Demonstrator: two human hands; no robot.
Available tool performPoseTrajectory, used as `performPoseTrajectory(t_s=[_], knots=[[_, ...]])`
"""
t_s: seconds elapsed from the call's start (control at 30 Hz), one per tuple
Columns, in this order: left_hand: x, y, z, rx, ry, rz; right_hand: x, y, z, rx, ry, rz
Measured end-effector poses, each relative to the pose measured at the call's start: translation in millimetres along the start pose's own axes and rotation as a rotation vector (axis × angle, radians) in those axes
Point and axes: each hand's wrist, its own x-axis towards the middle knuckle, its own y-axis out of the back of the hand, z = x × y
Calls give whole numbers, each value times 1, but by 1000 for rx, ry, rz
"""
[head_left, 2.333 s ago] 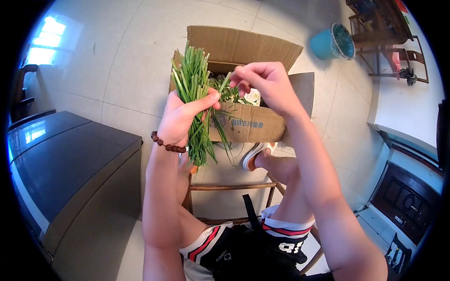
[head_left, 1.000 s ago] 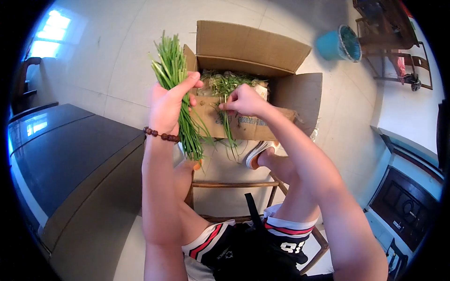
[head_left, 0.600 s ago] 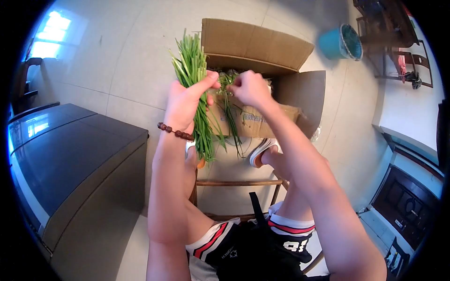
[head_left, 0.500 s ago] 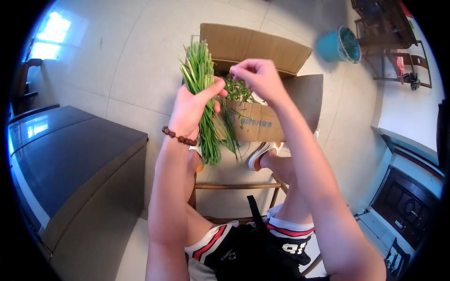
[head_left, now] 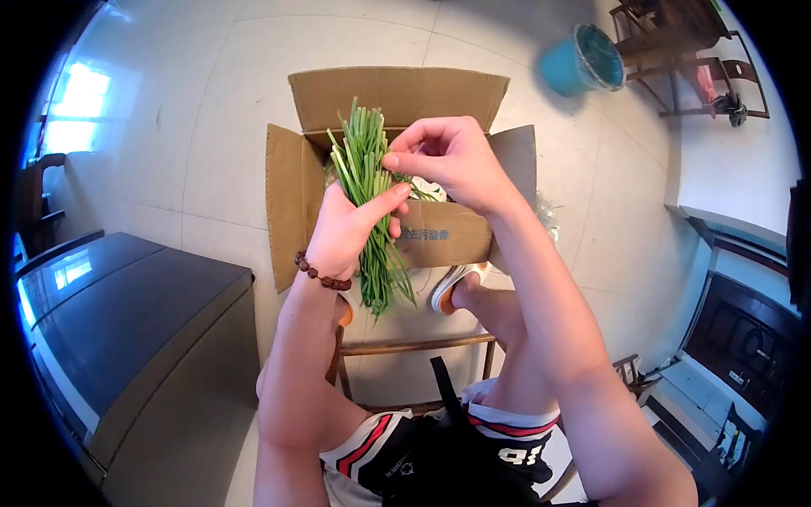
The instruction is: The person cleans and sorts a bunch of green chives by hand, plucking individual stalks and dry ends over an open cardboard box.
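Observation:
My left hand (head_left: 351, 224), with a brown bead bracelet on the wrist, is wrapped round a thick bunch of long green stalks (head_left: 363, 156). The pale cut ends point up and the thin leaves hang down below the hand. My right hand (head_left: 448, 160) is pinched at the right edge of the bunch, thumb and forefinger against the upper stalks. Whether it grips a single stalk is too small to tell. Behind both hands stands an open cardboard box (head_left: 448, 243) with loose greens and something white inside, partly hidden by the hands.
A blue bin (head_left: 568, 69) with a liner stands at the upper right, by a wooden chair (head_left: 676, 29). A dark cabinet (head_left: 127, 313) fills the left side. Clear plastic (head_left: 547, 215) lies right of the box. My feet are just below the box.
My right hand has gone from pulling thin greens down over the box to the bunch in my left hand. The view has shifted, so the box's left flap now shows.

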Motion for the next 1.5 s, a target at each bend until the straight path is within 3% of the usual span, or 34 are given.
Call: performPoseTrajectory(t_s=[0.17,0.27,0.33,0.43,0.53,0.57,0.6,0.67,0.8,0.93,1.2,1.3,1.4,1.5], knots=[[7,-17,-3,19,25,-16,-10,37,-5,153,67,288],[9,-24,-6,45,53,-38,-19,79,-15,412,200,498],[13,-20,-8,50,64,-45,-26,117,-21,546,396,649],[23,0,-14,207,92,119,-51,167,-30,724,576,582],[31,14,-11,150,12,339,-56,162,-36,621,493,520],[31,15,-9,86,-61,316,-52,150,-36,513,429,534],[31,11,-6,90,-61,314,-49,147,-29,518,379,313],[29,2,0,46,-193,227,-44,119,-33,374,166,275],[26,-20,2,110,-202,83,-33,70,-25,291,2,103],[21,-30,5,-38,-80,-59,-24,43,-14,208,34,115],[23,-19,4,-21,-53,10,-11,25,0,-167,117,205],[21,-16,4,-44,-53,28,-8,25,-4,-7,74,255],[19,-16,6,-64,-58,34,-5,35,-3,-122,77,255],[16,-17,8,-77,-74,31,-9,25,-8,21,25,140]])
